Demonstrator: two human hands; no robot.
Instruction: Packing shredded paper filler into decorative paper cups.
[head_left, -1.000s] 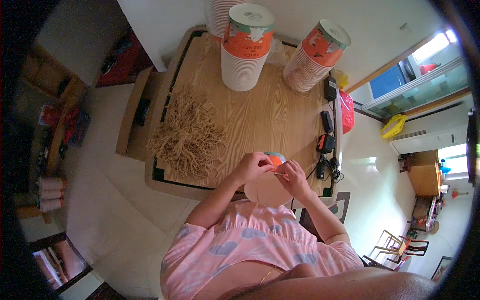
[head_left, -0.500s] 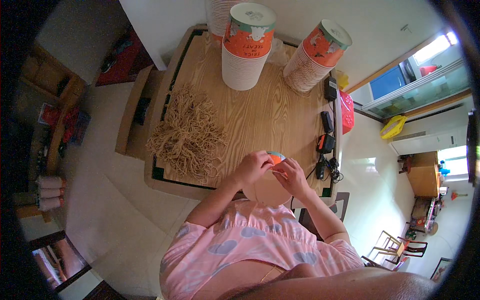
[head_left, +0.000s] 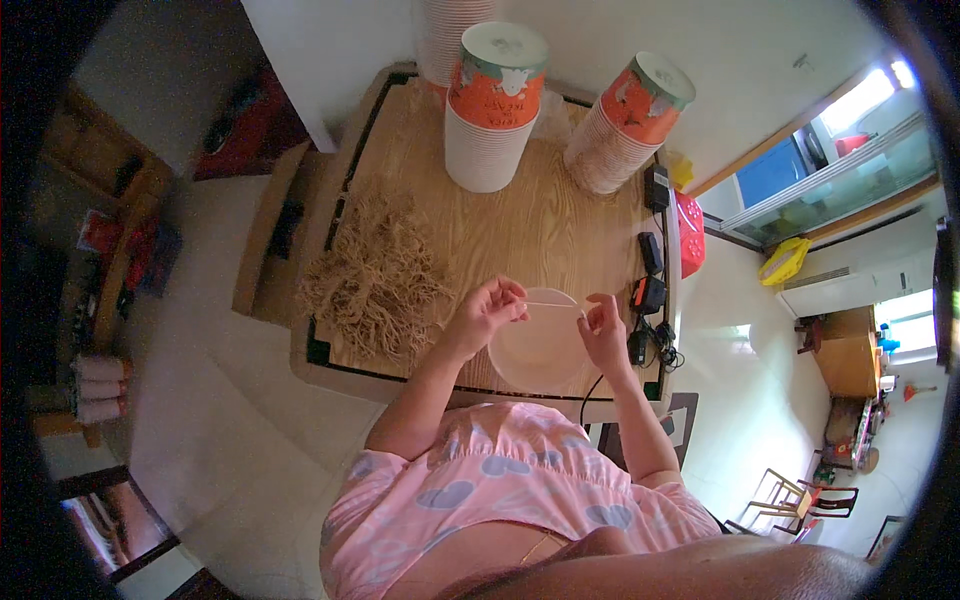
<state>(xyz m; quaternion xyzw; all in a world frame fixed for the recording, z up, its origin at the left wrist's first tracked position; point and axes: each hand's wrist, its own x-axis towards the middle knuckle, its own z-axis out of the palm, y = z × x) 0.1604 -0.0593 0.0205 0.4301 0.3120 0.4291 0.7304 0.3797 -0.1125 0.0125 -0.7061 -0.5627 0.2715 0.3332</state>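
The hands are now spread apart; a thin strand (head_left: 552,304) is pinched taut between left hand (head_left: 487,312) and right hand (head_left: 604,325) over the bowl (head_left: 540,355), best kept centred.

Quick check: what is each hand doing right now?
Left hand: pinched shut on one end of a thin strand.
Right hand: pinched shut on the strand's other end, above the round pale bowl.

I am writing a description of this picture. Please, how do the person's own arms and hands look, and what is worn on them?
Both forearms come in bare from the lower edge. The left hand and the right hand wear no gloves; any ring or watch is too small to tell. The short sleeves belong to a pink top printed with pale blue heart shapes, ending above the elbows. No cables or markings show on the arms.
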